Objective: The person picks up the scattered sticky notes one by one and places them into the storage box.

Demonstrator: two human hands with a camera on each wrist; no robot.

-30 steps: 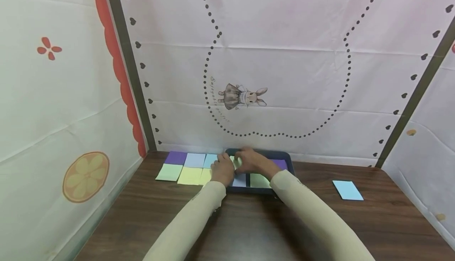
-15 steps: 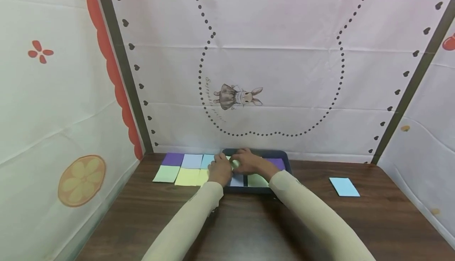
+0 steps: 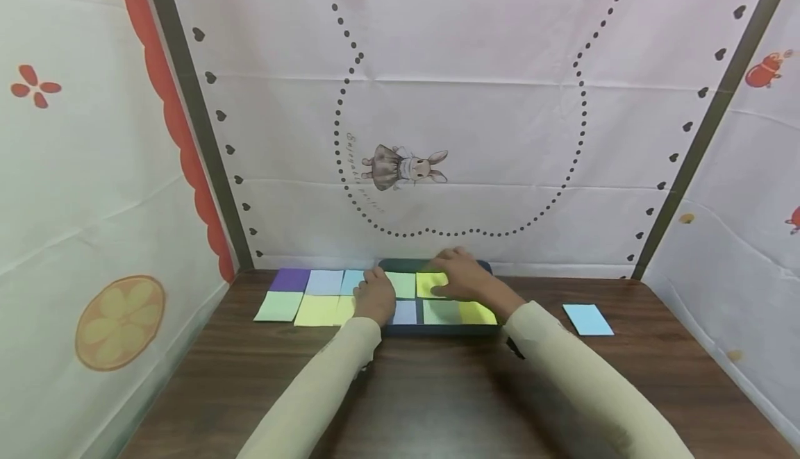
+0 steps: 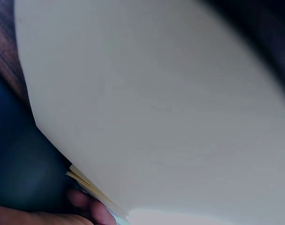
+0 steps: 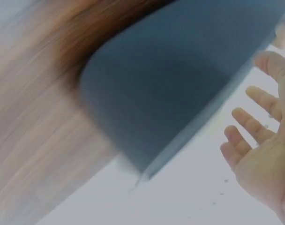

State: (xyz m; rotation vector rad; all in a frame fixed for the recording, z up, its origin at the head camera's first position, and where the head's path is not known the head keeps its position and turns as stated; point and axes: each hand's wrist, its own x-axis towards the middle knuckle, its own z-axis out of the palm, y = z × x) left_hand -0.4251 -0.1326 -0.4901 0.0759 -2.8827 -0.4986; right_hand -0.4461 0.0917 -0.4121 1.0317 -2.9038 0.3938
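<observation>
my left hand (image 3: 375, 299) has its fingers curled round a stack of notes (image 4: 86, 184). my right hand (image 3: 464, 277) is spread wide, holding nothing, near a yellow note (image 3: 428, 283) in the tray (image 3: 437, 330) between and below them. a purple note (image 3: 290, 280) lies left of both, a blue note (image 3: 588, 319) right.

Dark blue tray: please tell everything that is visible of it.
The tray is dark blue, smooth, plastic-looking, with rounded corners and a dark divider. It lies flat on the table by the back cloth, holding green, yellow and pale blue squares. The left hand partly covers its left side, the right hand is over it; touch is unclear.
</observation>
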